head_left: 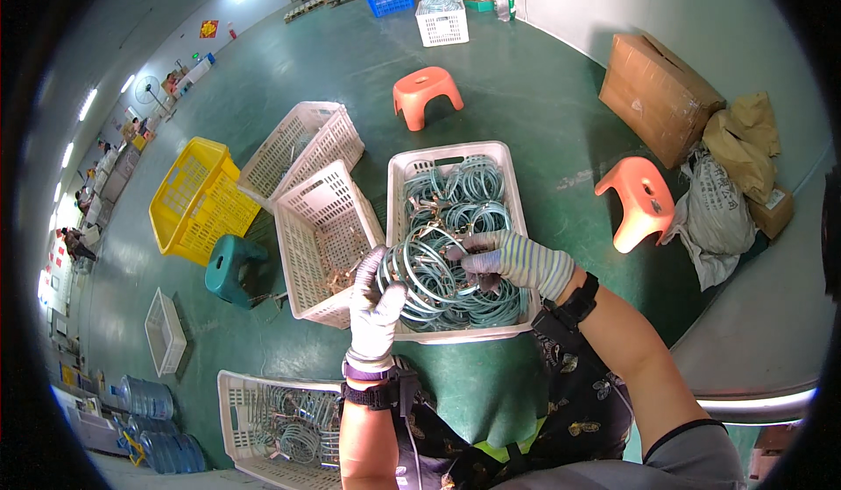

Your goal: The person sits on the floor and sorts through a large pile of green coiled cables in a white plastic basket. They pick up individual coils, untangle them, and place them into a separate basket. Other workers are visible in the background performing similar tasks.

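In front of me a white plastic crate (524, 214) is packed with bluish-silver rings (477, 179), which look like round hoops with copper-coloured fittings. Over its near part, a bunch of larger, shinier rings (410, 271) is held up between my hands. My left hand (375, 310), in a striped knit glove, curls its thumb and fingers round the bunch's left edge. My right hand (519, 260), gloved alike, has its bent fingers on the right side of the same bunch, near the fittings. The right fingertips are partly hidden among the rings.
Left of the crate stand another white crate (307, 205) with a few small fittings, a yellow crate (206, 201) and a teal stool (235, 271). A ring-filled crate (229, 420) sits at lower left. Orange stools (427, 87) and a cardboard box (653, 96) stand farther off.
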Available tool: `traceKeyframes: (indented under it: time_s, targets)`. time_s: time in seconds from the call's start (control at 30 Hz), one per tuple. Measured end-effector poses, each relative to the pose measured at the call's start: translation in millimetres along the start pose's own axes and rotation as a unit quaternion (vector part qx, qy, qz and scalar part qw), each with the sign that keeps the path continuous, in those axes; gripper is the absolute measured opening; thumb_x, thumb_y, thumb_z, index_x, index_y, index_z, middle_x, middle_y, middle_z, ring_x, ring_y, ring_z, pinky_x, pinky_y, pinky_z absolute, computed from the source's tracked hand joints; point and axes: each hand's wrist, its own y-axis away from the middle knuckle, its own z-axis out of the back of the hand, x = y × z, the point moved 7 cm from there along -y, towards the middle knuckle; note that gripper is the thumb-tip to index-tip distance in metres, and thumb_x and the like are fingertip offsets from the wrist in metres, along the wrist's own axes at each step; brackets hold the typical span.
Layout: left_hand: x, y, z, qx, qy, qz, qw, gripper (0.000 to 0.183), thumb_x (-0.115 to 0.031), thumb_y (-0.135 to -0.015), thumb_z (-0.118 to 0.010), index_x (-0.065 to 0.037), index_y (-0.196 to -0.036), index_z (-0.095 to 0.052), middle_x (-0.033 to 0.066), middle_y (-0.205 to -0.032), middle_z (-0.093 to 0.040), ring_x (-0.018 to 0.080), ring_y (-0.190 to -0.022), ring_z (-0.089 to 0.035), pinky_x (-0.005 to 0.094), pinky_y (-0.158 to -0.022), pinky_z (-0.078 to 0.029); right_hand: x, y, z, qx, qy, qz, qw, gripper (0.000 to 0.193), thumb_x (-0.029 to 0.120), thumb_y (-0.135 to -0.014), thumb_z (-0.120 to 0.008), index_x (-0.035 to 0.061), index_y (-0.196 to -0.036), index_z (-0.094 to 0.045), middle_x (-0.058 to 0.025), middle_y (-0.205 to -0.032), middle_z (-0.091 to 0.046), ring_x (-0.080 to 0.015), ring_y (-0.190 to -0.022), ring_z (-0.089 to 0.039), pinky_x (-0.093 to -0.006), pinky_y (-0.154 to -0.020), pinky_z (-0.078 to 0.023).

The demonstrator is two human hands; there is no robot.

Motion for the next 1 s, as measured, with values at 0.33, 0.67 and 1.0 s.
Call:
traceKeyframes:
  time_s: [0.33, 0.67, 1.0]
  targets:
    - [13.8, 1.4, 3.6, -0.016, 0.042, 0.063, 0.997, 0.054, -0.018, -0.093, -0.067, -0.004, -0.142, -0.048, 0.0019, -0.119, -0.060, 0.0079, -0.089, -0.055, 0.0223, -0.082, -0.047, 8.7, -1.0, 1.5, -0.063, 0.052, 0.016, 0.997, 0.035, 0.027, -0.094, -0.068, 0.0050, -0.121, -0.065, -0.0016, -0.089, -0.066, -0.0082, -0.073, -0.061, -0.0234, -0.063, -0.051]
    - [33.3, 4.5, -10.7, -0.008, 0.167, 0.174, 0.971, 0.074, -0.044, -0.088, -0.072, 0.001, -0.141, -0.047, 0.0106, -0.128, -0.061, 0.0210, -0.114, -0.060, 0.0345, -0.097, -0.050, 26.0, -3.7, 8.5, -0.153, 0.166, 0.138, 0.964, 0.026, 0.014, -0.094, -0.066, 0.0017, -0.116, -0.069, -0.0026, -0.093, -0.070, -0.0082, -0.080, -0.063, -0.0239, -0.069, -0.052]
    - [40.1, 5.9, -15.1, -0.005, 0.141, 0.186, 0.972, 0.070, -0.055, -0.091, -0.063, -0.003, -0.136, -0.052, 0.0110, -0.126, -0.064, 0.0203, -0.092, -0.066, 0.0358, -0.081, -0.058, 17.0, -15.2, 13.5, -0.159, 0.247, 0.163, 0.942, 0.026, 0.011, -0.094, -0.065, 0.0018, -0.117, -0.069, -0.0027, -0.091, -0.069, -0.0085, -0.079, -0.063, -0.0241, -0.071, -0.052]
